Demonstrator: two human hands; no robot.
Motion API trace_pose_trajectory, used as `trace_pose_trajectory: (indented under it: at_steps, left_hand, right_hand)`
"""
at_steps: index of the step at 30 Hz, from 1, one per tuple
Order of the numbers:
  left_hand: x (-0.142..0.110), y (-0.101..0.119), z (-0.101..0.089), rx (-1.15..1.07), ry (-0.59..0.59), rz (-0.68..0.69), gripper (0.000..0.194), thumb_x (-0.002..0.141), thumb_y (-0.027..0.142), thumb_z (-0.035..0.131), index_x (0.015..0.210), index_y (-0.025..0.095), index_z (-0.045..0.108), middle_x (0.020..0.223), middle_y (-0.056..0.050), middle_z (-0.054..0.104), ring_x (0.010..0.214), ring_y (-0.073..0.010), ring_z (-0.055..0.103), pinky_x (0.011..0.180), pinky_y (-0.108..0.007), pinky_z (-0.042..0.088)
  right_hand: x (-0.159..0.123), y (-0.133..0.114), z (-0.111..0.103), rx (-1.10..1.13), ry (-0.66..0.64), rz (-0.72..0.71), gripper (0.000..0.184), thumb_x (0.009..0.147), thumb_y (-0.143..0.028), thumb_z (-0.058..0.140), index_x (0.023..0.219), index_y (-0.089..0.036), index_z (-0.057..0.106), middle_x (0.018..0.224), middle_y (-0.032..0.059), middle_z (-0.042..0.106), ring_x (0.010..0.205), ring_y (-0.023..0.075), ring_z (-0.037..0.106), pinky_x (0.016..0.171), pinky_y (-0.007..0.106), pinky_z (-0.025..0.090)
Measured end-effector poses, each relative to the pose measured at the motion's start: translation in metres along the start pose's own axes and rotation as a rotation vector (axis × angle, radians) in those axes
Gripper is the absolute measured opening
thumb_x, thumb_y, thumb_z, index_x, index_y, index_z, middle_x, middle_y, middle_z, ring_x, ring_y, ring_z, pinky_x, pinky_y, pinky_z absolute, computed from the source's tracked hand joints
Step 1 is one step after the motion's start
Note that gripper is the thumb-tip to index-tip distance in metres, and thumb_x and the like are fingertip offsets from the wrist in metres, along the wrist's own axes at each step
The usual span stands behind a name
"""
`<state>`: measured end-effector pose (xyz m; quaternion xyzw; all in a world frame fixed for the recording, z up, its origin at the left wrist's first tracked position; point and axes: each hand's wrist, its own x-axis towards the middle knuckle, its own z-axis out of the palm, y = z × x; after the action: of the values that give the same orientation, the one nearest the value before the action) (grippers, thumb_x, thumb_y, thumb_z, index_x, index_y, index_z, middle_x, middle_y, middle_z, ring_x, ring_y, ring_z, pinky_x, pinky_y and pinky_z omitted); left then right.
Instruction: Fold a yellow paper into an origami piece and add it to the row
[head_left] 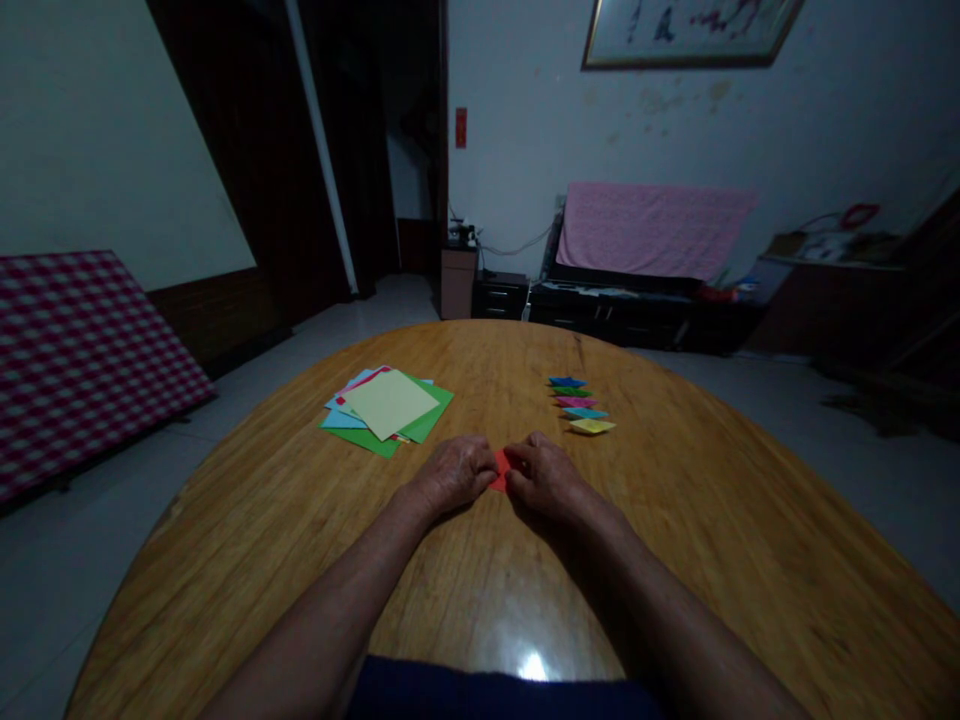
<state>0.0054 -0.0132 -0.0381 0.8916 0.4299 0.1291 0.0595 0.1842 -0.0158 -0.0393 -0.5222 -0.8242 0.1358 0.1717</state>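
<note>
A small piece of red paper [501,470] is between my two hands, just above or on the wooden table. My left hand [459,472] grips its left edge with curled fingers. On the opposite edge, the thumb and fingers of my right hand [549,474] pinch the paper. Much of the sheet is hidden behind the fingers, so its folds cannot be made out.
The round wooden table [675,560] bears a loose stack of coloured paper sheets [394,403] left of my hands. Several folded paper boats, the nearest a yellow boat [592,427], stand in a row to the right. A pink cloth [652,230] hangs beyond the table.
</note>
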Motion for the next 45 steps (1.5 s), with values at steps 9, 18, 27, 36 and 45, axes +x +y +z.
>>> trace_pose_trajectory:
  at_steps: [9,18,27,36,45]
  left_hand:
    - [-0.001,-0.010,0.007,0.011,0.011,0.078,0.023,0.085,0.022,0.050,0.077,0.020,0.071,0.079,-0.003,0.057,0.074,-0.0136,0.053,0.067,-0.025,0.040]
    - [0.000,-0.004,0.006,0.036,0.002,0.046,0.023,0.085,0.020,0.048,0.081,0.020,0.071,0.081,-0.004,0.058,0.076,-0.0149,0.053,0.069,-0.026,0.041]
    - [-0.003,-0.004,-0.002,-0.029,0.007,0.108,0.022,0.083,0.015,0.049,0.072,0.018,0.068,0.078,-0.003,0.057,0.074,-0.0130,0.050,0.070,-0.025,0.040]
    - [-0.001,-0.002,0.001,-0.061,-0.005,0.013,0.021,0.081,0.014,0.047,0.076,0.017,0.067,0.081,-0.003,0.058,0.075,-0.0137,0.052,0.070,-0.025,0.042]
    - [-0.001,0.003,0.005,0.090,0.004,0.006,0.024,0.086,0.021,0.043,0.079,0.016,0.065,0.083,-0.006,0.058,0.076,-0.0167,0.053,0.068,-0.028,0.043]
  right_hand:
    - [-0.001,-0.003,-0.004,-0.023,-0.025,0.006,0.012,0.079,-0.018,0.052,0.084,-0.014,0.063,0.085,0.0056,0.051,0.076,0.0147,0.050,0.068,0.024,0.036]
    - [0.000,-0.002,-0.002,-0.033,-0.020,0.011,0.013,0.078,-0.019,0.052,0.085,-0.015,0.063,0.085,0.0057,0.051,0.075,0.0146,0.050,0.067,0.024,0.037]
    - [-0.001,-0.003,-0.004,-0.046,-0.023,0.011,0.014,0.078,-0.018,0.053,0.087,-0.014,0.064,0.086,0.0067,0.051,0.078,0.0156,0.050,0.068,0.025,0.037]
    - [-0.002,-0.002,-0.003,-0.027,-0.016,0.003,0.014,0.078,-0.019,0.052,0.086,-0.015,0.063,0.085,0.0056,0.051,0.077,0.0148,0.049,0.068,0.024,0.036]
    - [0.000,0.000,-0.002,-0.012,0.009,0.018,0.013,0.075,-0.018,0.055,0.087,-0.016,0.058,0.084,0.0043,0.052,0.075,0.0149,0.047,0.066,0.025,0.034]
